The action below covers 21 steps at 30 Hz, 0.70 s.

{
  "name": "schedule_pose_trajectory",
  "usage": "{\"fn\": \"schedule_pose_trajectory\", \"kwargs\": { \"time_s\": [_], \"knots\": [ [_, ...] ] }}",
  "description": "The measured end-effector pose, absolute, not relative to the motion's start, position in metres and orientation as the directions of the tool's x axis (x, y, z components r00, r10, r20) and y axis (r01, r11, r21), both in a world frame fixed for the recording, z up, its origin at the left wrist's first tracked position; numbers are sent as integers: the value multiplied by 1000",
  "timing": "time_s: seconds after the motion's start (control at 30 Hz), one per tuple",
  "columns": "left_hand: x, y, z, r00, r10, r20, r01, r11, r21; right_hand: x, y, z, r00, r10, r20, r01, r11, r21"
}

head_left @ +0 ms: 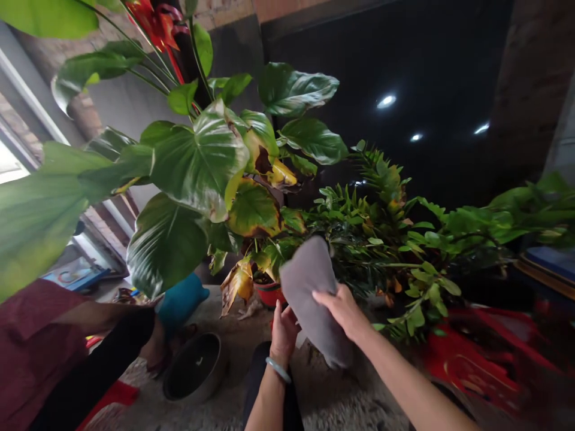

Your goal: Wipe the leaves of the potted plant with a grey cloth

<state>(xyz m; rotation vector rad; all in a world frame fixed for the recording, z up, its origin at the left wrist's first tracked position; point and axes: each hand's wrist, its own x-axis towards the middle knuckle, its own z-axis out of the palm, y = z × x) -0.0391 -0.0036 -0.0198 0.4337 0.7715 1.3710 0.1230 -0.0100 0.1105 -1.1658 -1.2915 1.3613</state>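
The right hand (345,310) is holding a soft grey folded cloth (312,278); its grip is closing on the right edge, with the thumb lying across the near face. The cloth is hanging above the floor (238,395), in front of the greenery and just to the right of a round red plant pot (271,294). The left hand (284,331) is standing just beside the cloth's lower left side, its fingers partly curling upward. Part of that hand is hiding behind the cloth, so I cannot tell whether its grip is holding anything. A pale blue-grey ring bracelet (278,370) is circling the left wrist.

Above the pot, a tall plant with broad glossy green leaves (197,161) is spreading, some leaves yellowing and browning at the edges. A bright red ribbon-like decoration (157,24) is showing near its top. Low green small-leaved plants (354,215) are growing to the right, before a shiny black panel (381,72).

On the left, a person in maroon clothing (31,335) is staying close to a teal-blue soft-looking item (182,302). A round dark basin (193,366) is resting on the floor nearby.
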Motion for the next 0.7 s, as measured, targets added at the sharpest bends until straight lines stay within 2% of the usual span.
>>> {"fn": "schedule_pose_trajectory", "kwargs": {
  "time_s": [0.13, 0.23, 0.33, 0.4, 0.47, 0.57, 0.7],
  "knots": [
    [-44, -2, -19, -73, 961, -267, -722, 134, 678, 141, -55, 49, -145, 964, -224, 95, -212, -973],
    [-50, -2, -16, -171, 931, -322, -725, 103, 682, 156, -83, 29, -77, 959, -273, 154, -260, -953],
    [-48, -10, -6, -243, 891, -384, -747, 80, 660, 164, -86, 37, -78, 968, -239, 91, -231, -969],
    [-37, -26, 2, -196, 909, -369, -781, 83, 618, 165, -81, 49, -74, 969, -235, 39, -233, -972],
    [-17, -49, 11, -113, 948, -296, -796, 92, 599, 162, -74, 57, -20, 971, -237, 40, -236, -971],
    [17, -84, 25, -65, 965, -255, -747, 122, 654, 151, -71, 59, 37, 989, -143, 156, -147, -977],
    [34, -100, 42, -71, 946, -317, -701, 179, 690, 143, -75, 64, -122, 992, -1, 358, 43, -933]
  ]
}}
